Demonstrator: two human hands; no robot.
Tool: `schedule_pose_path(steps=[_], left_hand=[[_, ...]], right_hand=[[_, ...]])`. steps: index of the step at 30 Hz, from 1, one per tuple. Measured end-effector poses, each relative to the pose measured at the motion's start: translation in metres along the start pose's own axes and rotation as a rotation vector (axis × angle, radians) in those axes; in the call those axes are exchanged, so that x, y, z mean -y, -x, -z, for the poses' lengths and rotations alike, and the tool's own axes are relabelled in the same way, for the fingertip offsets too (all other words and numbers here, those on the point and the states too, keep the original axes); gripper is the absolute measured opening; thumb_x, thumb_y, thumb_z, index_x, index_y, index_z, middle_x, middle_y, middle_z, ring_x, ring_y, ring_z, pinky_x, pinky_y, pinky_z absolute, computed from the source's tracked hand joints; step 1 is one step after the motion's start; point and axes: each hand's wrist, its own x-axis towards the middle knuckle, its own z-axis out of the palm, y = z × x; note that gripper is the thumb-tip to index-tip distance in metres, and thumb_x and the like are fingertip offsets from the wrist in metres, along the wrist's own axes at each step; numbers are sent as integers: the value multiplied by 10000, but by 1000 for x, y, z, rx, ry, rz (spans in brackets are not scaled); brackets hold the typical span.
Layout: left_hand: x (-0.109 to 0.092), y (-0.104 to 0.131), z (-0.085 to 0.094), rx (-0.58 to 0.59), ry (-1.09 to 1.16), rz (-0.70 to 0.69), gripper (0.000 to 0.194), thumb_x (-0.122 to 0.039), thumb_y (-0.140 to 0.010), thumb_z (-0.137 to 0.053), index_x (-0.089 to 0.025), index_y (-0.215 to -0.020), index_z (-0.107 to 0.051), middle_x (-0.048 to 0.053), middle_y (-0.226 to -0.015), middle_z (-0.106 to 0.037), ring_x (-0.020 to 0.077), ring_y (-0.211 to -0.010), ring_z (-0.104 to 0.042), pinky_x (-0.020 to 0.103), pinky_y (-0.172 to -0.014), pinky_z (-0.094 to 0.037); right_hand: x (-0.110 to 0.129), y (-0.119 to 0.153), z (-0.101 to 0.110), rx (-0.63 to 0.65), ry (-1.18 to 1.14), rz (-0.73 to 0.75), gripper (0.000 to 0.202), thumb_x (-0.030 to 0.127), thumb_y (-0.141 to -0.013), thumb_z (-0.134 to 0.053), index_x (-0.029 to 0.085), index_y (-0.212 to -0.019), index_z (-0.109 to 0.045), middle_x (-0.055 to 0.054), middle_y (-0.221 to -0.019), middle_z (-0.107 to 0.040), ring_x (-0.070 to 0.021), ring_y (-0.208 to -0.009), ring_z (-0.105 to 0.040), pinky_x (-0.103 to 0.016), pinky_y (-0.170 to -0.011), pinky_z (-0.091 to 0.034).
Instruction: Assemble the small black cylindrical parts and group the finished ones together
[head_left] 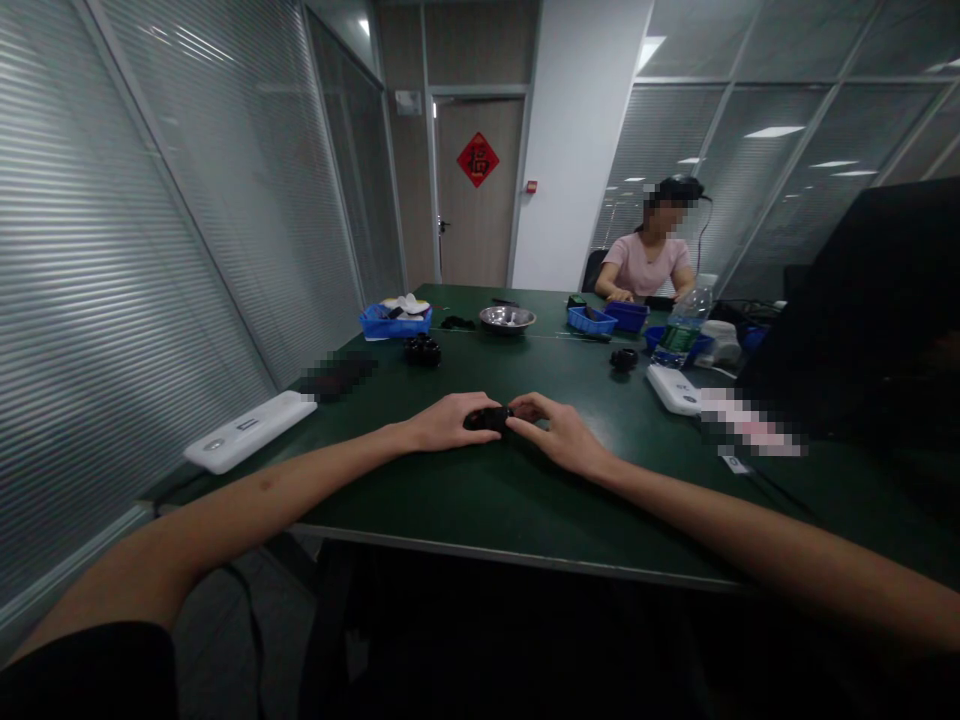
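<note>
Over the middle of the green table (360, 485), my left hand (442, 422) is closed around a small black object (486, 418), thumb on the near side and fingers on the far side. Its rounded shape shows, but its exact kind is too dark to make out. My right hand (559, 432) comes in from the right with bent fingers, and its thumb and fingertips meet the object's right end. Whether those fingers pinch it or only touch it is unclear. Beyond my hands lie a black cluster (422, 350) and a smaller black clump (623, 360).
Farther back stand a metal bowl (508, 320), a filled blue basket (396, 322) and a smaller blue basket (592, 320). White power banks (251, 432) flank my arms. At right are a water bottle (679, 325) and a dark screen (862, 310). A person (649, 262) sits across.
</note>
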Motion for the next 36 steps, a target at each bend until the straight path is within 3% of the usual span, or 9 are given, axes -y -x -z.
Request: schedule_pose_path(steps=[8, 13, 17, 23, 26, 30, 36], left_hand=[[2, 0, -1, -2, -4, -4, 428, -513, -948, -645, -183, -1220, -654, 78, -1096, -659, 219, -979, -632, 322, -831, -484], [3, -1, -3, -16, -6, -22, 419, -516, -936, -659, -179, -1185, -663, 74, -1070, -665, 214, -958, -635, 320, -823, -483], [2, -1, -2, -26, 2, -4, 424, -526, -931, -662, -186, -1185, -673, 70, -1054, -674, 215, -945, -637, 324, -813, -487], [5, -2, 3, -174, 68, 109, 433, -470, -920, -666, -214, -1269, -641, 71, -1201, -680, 224, -1022, -642, 343, -853, -507], [10, -2, 2, -219, 148, 180, 448, -448, -894, -688, -211, -1265, -607, 64, -1229, -681, 222, -1062, -656, 354, -920, -509], [15, -3, -2, -112, 244, 189, 452, -461, -934, -634, -205, -1285, -508, 84, -1282, -682, 228, -1203, -645, 377, -1044, -472], [15, -3, -5, -35, 117, 183, 451, -486, -970, -567, -207, -1310, -467, 118, -1285, -685, 256, -1207, -645, 437, -1053, -465]], right_hand=[[0, 2, 1, 35, 47, 71, 338, 328, -926, -702, 241, -1243, -622, -56, -1231, -708, -200, -989, -707, -380, -891, -558], [1, 1, -1, 43, 57, 44, 326, 384, -954, -676, 244, -1242, -622, -47, -1098, -741, -212, -994, -707, -396, -909, -547], [0, 1, -1, 27, 95, 86, 315, 321, -921, -704, 239, -1213, -617, -40, -1082, -725, -210, -967, -698, -398, -894, -547], [-6, 2, 0, -134, 74, 69, 380, 214, -864, -691, 226, -1226, -578, -70, -1204, -650, -225, -1054, -657, -378, -862, -572], [-8, 2, 1, -137, 88, 68, 480, 155, -835, -665, 221, -1302, -579, -94, -1280, -593, -237, -1122, -631, -379, -891, -581], [-9, 0, 3, -74, 174, 56, 435, 185, -848, -682, 204, -1279, -628, -98, -1247, -613, -253, -1129, -630, -442, -1024, -531], [-12, -2, 1, -12, 203, -34, 422, 213, -881, -690, 205, -1294, -605, -94, -1283, -667, -267, -1175, -635, -475, -1064, -492]])
